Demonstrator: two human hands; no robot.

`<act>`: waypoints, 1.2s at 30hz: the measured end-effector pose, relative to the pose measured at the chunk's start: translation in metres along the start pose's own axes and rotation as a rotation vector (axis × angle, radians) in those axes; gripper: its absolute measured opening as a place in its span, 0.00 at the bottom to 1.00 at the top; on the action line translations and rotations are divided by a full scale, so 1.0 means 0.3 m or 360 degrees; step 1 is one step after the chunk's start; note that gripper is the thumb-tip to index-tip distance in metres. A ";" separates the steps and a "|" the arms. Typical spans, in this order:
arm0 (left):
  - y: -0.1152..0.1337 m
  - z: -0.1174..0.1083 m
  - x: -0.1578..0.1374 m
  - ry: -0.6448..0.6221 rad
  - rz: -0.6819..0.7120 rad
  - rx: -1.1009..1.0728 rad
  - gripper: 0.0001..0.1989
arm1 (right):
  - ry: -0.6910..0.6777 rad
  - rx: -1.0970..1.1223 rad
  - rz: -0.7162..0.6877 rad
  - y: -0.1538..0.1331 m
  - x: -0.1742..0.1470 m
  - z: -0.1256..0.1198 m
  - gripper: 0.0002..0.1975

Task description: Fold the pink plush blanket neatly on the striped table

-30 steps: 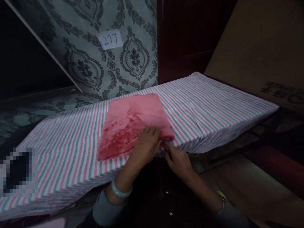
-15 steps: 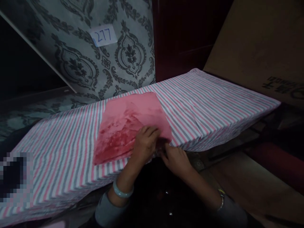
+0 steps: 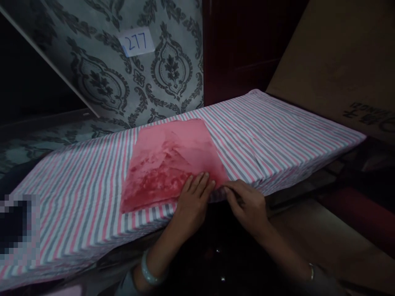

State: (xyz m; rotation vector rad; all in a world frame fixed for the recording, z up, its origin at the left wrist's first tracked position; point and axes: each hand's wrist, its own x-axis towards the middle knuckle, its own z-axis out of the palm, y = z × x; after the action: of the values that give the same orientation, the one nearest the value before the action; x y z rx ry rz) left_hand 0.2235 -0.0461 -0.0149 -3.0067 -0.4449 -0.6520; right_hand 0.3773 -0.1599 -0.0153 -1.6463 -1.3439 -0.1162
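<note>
A flat, roughly square pink plush cloth (image 3: 173,156), like a cushion cover, lies on the striped sheet (image 3: 92,197). Its pile shows darker, rumpled patches towards the near left. My left hand (image 3: 194,201) rests on the cloth's near edge, palm down with the fingers stretched out. At the near right corner my right hand (image 3: 247,201) pinches the cloth between thumb and forefinger. The other right fingers are curled under, partly hidden.
A patterned wall (image 3: 173,70) bearing a paper marked 277 (image 3: 137,42) stands behind the table, beside a dark red panel (image 3: 237,53). To the right leans a large cardboard box (image 3: 336,53). A pixelated patch covers the left edge.
My left hand has flattened, its fingers straightening on the cloth. My right hand has moved right to the corner, which now lies spread out rather than bunched.
</note>
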 end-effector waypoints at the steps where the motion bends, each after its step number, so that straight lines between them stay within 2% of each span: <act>1: -0.014 -0.031 0.004 0.0008 -0.0026 -0.0036 0.25 | -0.0005 -0.0015 -0.0048 -0.015 0.032 -0.006 0.13; 4: -0.091 -0.140 0.016 0.0104 -0.0209 -0.0023 0.22 | -0.0180 -0.0088 -0.0180 -0.043 0.148 0.013 0.21; 7: -0.187 -0.219 0.013 0.0138 -0.0490 0.0174 0.25 | -0.0435 -0.0300 -0.0260 -0.031 0.236 0.078 0.31; 10: -0.258 -0.212 -0.017 -0.0028 -0.0624 0.0329 0.32 | -0.0714 -0.0546 -0.0254 0.012 0.260 0.155 0.37; 13: -0.292 -0.144 -0.066 -0.0207 -0.0702 0.0346 0.37 | -0.0870 -0.0662 -0.0244 0.065 0.233 0.207 0.38; 18: -0.298 -0.077 -0.118 -0.0214 -0.0798 0.0315 0.39 | -0.0812 -0.0670 -0.0288 0.112 0.187 0.222 0.38; 29: -0.295 -0.072 -0.116 -0.0209 -0.0825 0.0294 0.38 | -0.0733 -0.0658 -0.0334 0.124 0.177 0.235 0.36; 33: -0.296 -0.094 -0.123 -0.0247 -0.0829 0.0345 0.35 | -0.0702 -0.0658 -0.0336 0.146 0.168 0.230 0.33; 36: -0.308 -0.124 -0.169 -0.0252 -0.0917 0.0421 0.32 | -0.0714 -0.0634 -0.0319 0.186 0.154 0.207 0.32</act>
State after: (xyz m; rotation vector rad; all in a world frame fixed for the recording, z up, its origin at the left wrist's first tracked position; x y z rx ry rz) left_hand 0.1381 0.0253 -0.0044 -2.6752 -1.3165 -0.3298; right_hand 0.4101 -0.0791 -0.0538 -1.9372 -1.9238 -0.1456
